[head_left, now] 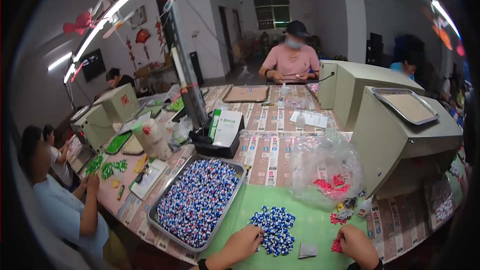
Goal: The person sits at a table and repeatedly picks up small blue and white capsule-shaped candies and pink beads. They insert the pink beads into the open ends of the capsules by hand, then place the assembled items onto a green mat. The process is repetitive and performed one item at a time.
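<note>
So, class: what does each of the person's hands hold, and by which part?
It cannot be told. The left hand touches the blue-and-white pile; the right hand rests by red pieces.

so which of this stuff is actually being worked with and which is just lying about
In use: left hand at the blue-and-white bead pile; right hand on small red pieces; steel tray of beads.

Lying about: clear plastic bag, grey square, white bottle, beige machine.
</note>
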The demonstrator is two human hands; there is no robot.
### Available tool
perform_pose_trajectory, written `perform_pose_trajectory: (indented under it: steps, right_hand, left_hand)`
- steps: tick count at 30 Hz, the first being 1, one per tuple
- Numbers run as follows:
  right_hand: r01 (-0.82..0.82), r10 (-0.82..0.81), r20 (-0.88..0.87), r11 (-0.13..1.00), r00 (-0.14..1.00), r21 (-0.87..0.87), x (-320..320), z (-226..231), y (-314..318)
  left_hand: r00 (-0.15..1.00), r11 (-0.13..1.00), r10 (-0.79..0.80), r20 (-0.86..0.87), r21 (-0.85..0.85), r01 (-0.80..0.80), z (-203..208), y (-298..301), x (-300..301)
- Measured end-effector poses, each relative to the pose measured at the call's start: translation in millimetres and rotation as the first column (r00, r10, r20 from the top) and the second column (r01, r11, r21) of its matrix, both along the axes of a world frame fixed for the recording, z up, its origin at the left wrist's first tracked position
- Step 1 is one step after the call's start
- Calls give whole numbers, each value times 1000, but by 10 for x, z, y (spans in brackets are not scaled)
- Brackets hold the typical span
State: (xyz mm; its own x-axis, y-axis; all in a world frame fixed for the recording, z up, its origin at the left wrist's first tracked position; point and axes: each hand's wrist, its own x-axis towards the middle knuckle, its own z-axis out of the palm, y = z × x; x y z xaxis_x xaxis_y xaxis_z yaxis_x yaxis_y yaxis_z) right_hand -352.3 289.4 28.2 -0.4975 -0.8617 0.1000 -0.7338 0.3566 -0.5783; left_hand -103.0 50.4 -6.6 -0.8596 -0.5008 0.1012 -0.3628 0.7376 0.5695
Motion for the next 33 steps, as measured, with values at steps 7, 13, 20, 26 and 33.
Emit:
perform_pose_trajectory:
  steps: [7,13,20,26,33]
  right_hand:
    - [9,-9,-30,1000,1000,6,-15,-108,45]
    - [-16,15,74,1000,997,11,-158,-105,37]
    - [-45,35,127,996,991,75,-271,-121,-55]
    - [6,-30,307,997,951,77,-196,31,-51]
    - [27,-23,167,999,986,-23,-289,-31,0]
  left_hand:
    - [979,980,22,-204,196,19,240,0,26]
    - [905,562,200,-376,800,209,318,24,21]
    - [876,388,263,-404,875,288,428,121,29]
    - [875,597,85,-477,728,339,342,160,20]
    - [876,442,265,-403,858,261,343,235,-20]
